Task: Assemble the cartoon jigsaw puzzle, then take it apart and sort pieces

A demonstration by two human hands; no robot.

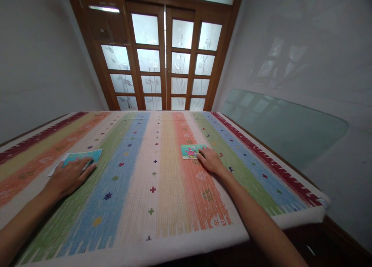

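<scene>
On the left of the striped tablecloth (157,174), my left hand (68,174) lies palm down over a turquoise picture card (97,154), fingers stretched out and partly covering it. A white paper edge (54,169) shows beside that card, under the hand. Right of the middle, a second picture card (188,151), turquoise with a pink cartoon figure, rests on the orange stripe. My right hand (209,159) has its fingers bent around this card's right end, covering part of the picture. The undersides of both hands are hidden.
The cloth hangs over the table's near edge. A wooden door with frosted panes (152,59) stands beyond the far edge. White walls flank both sides, and a pale green glass panel (285,123) leans along the right wall.
</scene>
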